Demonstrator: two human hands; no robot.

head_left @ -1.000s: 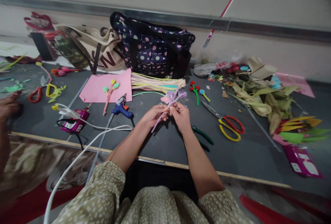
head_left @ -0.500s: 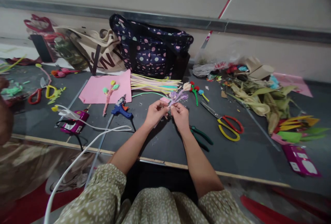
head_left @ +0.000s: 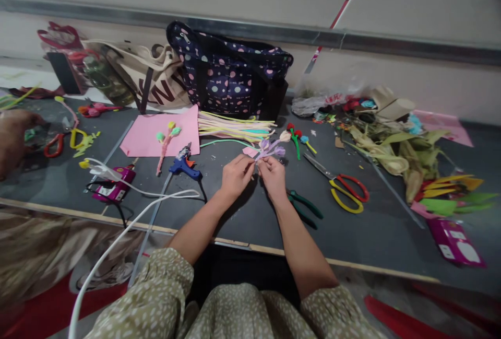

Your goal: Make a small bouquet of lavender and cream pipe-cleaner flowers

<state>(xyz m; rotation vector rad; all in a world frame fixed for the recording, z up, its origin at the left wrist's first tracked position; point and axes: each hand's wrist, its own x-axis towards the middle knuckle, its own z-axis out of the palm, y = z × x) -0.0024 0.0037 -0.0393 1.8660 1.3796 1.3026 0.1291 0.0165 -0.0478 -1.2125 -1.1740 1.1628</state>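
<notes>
Both my hands meet over the dark table, pinching the stem of a purple pipe-cleaner flower [head_left: 270,148]. My left hand [head_left: 238,174] is closed, its thumb and fingertips on the stem's left side. My right hand [head_left: 273,174] is closed round the stem from the right. The lilac blooms stick up above my fingertips; the lower stem is hidden by my fingers. A cream pipe-cleaner bloom [head_left: 285,136] lies just beyond. Close by my right wrist are green-handled pliers [head_left: 305,207]. Left of my hands sits a blue glue gun [head_left: 185,164].
Large scissors [head_left: 338,185] lie to the right. Pipe cleaners [head_left: 235,127] are bundled behind my hands, near pink paper [head_left: 136,134] and a dotted bag [head_left: 230,78]. A white cable [head_left: 136,219] crosses the table edge at left. Another person's hand [head_left: 18,138] is at far left.
The purple flower has tilted slightly to the right, and my left hand has shifted a little on its stem. The other person's hand has reached further in at far left.
</notes>
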